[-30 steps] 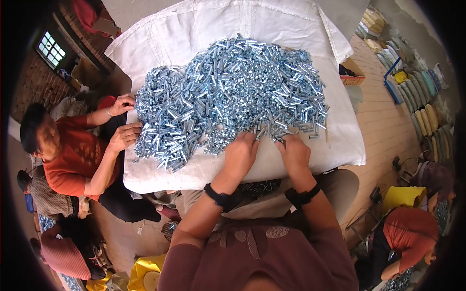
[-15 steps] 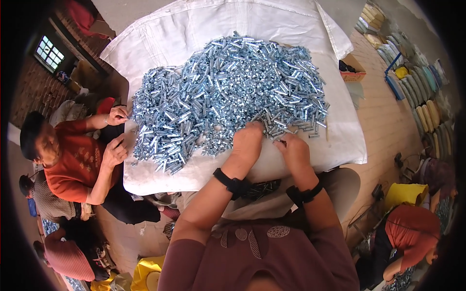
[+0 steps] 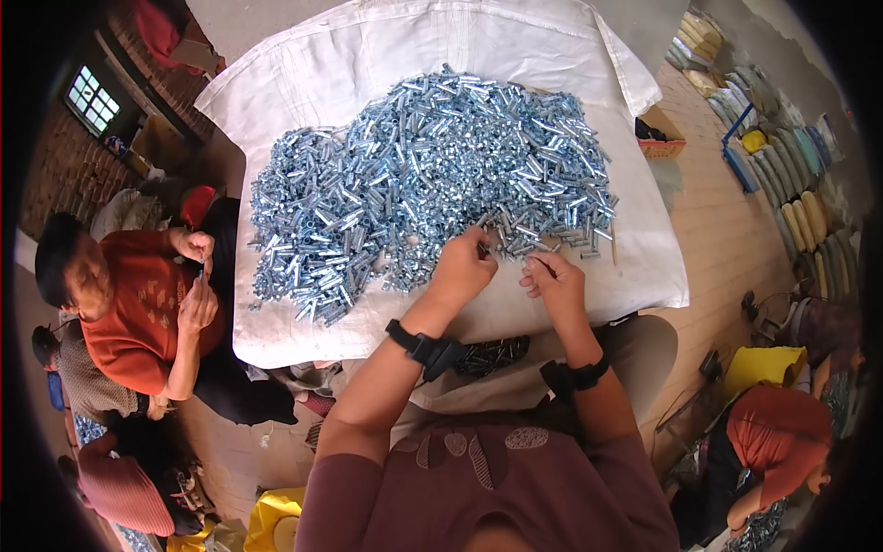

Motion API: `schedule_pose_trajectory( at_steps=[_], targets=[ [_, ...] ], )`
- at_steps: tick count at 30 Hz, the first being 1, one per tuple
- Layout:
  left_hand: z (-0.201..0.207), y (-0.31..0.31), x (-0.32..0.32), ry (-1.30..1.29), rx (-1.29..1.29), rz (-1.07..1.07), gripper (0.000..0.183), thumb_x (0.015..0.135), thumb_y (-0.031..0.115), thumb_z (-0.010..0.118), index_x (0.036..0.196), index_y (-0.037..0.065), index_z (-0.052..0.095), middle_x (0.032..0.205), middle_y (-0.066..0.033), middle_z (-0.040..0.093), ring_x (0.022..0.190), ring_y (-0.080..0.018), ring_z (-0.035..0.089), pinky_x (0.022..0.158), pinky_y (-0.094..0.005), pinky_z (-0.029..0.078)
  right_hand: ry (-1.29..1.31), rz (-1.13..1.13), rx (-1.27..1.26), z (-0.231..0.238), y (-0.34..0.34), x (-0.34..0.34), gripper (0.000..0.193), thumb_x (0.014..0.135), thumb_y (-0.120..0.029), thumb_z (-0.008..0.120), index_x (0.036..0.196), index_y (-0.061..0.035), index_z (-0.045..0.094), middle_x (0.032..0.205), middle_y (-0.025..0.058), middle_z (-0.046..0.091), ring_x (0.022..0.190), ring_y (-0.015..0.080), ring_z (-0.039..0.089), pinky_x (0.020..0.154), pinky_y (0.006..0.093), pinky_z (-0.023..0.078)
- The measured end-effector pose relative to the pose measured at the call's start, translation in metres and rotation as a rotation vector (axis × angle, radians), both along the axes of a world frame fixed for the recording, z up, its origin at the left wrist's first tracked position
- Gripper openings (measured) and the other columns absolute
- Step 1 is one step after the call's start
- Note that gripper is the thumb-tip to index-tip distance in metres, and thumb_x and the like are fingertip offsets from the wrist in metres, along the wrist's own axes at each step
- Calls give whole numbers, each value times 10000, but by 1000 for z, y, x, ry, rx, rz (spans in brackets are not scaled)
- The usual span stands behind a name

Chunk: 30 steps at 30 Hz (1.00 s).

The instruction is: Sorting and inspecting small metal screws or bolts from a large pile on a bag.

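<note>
hands at the near edge of a heap of metal pieces

the left hand (image 3: 463, 269) reaches into the near edge of the heap of silvery metal pieces (image 3: 423, 189), fingers curled on some. the right hand (image 3: 555, 283) pinches one piece just beside it. the heap lies on a white cloth (image 3: 368, 55) over the worktop. a careless pull could send loose pieces over the cloth's near edge. counted: one heap, pieces too many to count; two hands; one co-worker in orange (image 3: 138, 304) at left.

I see a small workshop: a heap of zinc-plated bolts (image 3: 432, 175) on a white sack cloth (image 3: 478, 46), brick wall (image 3: 55, 166), stacked sacks (image 3: 791, 175), workers seated around.
</note>
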<state>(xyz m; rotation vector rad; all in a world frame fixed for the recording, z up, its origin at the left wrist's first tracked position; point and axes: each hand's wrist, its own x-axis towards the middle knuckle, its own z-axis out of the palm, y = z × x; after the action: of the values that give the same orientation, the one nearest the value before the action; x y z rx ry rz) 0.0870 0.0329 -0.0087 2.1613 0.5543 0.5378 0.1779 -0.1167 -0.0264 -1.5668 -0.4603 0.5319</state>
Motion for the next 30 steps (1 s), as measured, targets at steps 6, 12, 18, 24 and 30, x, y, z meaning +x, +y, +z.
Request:
schedule_pose_trajectory(
  at_steps=[6,12,18,24,30],
  targets=[
    [10,-22,-43,-272,-1218,-126,154,802,-25,592,938,47,585,778,-71,622,443,-20,360,374,-168,213,224,82,138,21,-3,-22,164,862,-139,596,935,8,610,692,21,586,545,61,521,453,180,383],
    [1,-39,-65,-336,-1177,-82,160,823,-22,591,969,47,597,769,-70,629,446,-19,362,379,-167,227,331,138,239,25,-3,-46,163,858,-169,619,843,-8,602,639,-1,545,503,48,461,436,192,348],
    [3,-49,-75,-316,-945,-81,120,845,7,584,959,44,598,749,-38,637,492,-8,392,423,-156,277,366,144,223,31,-2,-54,185,852,-191,632,780,-25,595,607,-3,528,483,53,453,432,198,348],
    [1,-55,-81,-356,-838,-75,106,854,15,576,956,37,595,728,-22,633,498,-3,390,433,-158,284,205,152,92,36,-4,-57,190,843,-194,643,772,-23,602,591,-8,532,496,49,464,448,196,361],
    [-3,-49,-86,-332,-920,-105,88,868,33,560,948,31,595,725,-41,631,479,-10,375,425,-165,274,-269,144,-24,33,-6,-61,196,817,-177,663,810,10,603,611,35,561,538,87,510,485,244,404]
  ],
)
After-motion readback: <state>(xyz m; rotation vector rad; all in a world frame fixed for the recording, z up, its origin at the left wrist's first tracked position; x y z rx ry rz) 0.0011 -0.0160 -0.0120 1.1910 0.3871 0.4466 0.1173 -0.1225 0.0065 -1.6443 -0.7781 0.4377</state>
